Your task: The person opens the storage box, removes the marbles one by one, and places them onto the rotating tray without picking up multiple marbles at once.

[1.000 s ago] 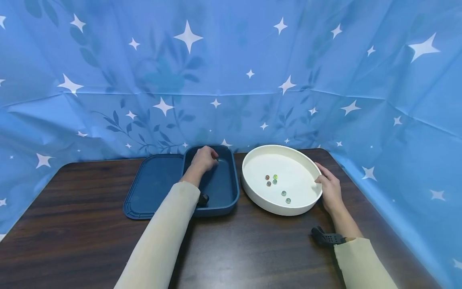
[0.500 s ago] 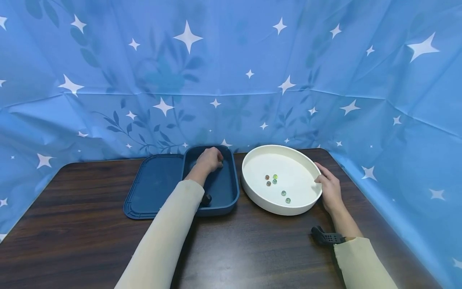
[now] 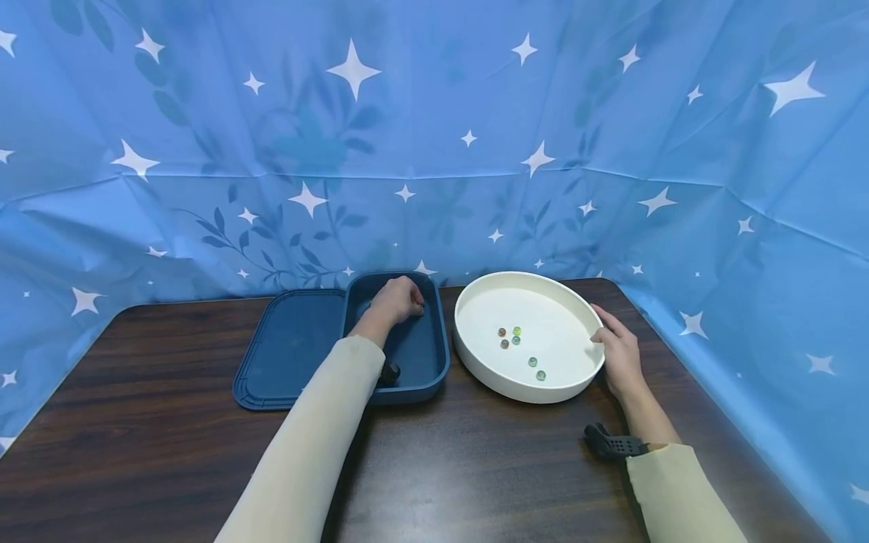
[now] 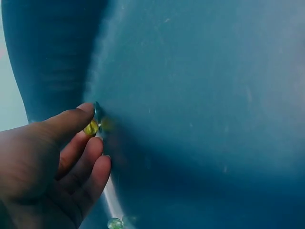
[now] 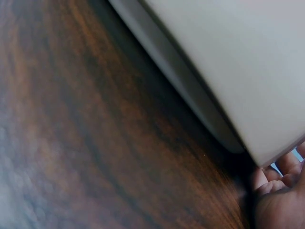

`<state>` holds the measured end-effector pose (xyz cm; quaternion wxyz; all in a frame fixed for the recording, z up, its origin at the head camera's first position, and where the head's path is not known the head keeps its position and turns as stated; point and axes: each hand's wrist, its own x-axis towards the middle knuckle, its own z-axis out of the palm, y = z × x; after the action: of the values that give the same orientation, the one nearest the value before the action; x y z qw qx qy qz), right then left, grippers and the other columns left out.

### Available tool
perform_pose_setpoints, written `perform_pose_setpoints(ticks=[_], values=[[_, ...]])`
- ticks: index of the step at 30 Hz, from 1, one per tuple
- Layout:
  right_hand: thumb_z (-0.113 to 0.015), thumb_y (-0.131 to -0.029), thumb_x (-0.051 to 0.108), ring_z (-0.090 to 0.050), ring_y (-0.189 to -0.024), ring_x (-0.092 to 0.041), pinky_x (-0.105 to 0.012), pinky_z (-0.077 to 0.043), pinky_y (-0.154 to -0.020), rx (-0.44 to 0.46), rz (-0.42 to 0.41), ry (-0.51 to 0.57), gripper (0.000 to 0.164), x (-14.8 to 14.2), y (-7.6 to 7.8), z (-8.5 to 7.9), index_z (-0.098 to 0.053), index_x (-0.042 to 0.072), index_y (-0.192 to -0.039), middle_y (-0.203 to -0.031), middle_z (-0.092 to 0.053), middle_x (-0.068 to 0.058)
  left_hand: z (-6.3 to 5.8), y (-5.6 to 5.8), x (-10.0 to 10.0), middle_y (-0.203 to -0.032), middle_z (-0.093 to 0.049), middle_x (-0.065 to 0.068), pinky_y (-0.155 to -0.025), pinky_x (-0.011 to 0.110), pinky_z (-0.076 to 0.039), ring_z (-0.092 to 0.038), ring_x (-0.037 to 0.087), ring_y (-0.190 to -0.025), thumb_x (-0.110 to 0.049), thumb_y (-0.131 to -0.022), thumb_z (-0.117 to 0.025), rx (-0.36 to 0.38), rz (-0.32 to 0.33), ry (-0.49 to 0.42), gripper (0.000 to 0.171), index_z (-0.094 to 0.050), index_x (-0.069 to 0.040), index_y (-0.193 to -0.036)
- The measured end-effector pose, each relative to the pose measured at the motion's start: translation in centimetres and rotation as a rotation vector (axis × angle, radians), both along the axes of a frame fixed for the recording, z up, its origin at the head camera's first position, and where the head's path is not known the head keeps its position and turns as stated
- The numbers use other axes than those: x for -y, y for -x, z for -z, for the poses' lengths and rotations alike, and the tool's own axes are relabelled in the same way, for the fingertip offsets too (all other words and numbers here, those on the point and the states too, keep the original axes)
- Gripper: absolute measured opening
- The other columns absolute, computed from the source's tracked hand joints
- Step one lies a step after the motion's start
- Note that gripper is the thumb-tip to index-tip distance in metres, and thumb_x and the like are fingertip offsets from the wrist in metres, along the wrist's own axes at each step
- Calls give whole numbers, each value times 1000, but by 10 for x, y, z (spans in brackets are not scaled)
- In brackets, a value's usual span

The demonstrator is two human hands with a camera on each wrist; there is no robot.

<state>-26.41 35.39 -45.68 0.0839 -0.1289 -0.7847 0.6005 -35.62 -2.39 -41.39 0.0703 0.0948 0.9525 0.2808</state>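
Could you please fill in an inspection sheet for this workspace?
Surface: dark wood-grain table.
Job's things: blue bin, with a yellow ball and a greenish ball inside; round white tray to its right, holding six small glassy balls.
Clutter: flat blue panel left of the bin, no hand gripping it.
Left hand: inside the bin, fingertips at the yellow ball; a firm pinch can't be confirmed.
Right hand: gripping the white tray's right edge; black strap on that wrist.
Cables: nothing seen.
Surroundings: blue star-patterned backdrop.
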Motion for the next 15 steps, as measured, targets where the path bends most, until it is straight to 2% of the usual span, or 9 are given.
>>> perform_pose_setpoints(ticks=[6,15], values=[[-39,-89,0,-35,-149,-31,-18,-44,-95,1,-7,-4,71,3,0,-1,-36,17,-158,-167,-28,-9,-1,-1,1,-109,-73,10,-93,42,-55,-64,25,-96,-16,-95,-71,-15,15,-24,14,-77,-9,-105],[-39,-89,1,-35,-150,-32,-11,-44,-88,-1,-3,11,71,0,-1,0,-36,16,-158,-168,-27,-10,-6,-2,-3,-109,-73,10,-91,41,-57,-65,25,-95,-13,-97,-68,-13,15,-56,15,-76,-7,-107]])
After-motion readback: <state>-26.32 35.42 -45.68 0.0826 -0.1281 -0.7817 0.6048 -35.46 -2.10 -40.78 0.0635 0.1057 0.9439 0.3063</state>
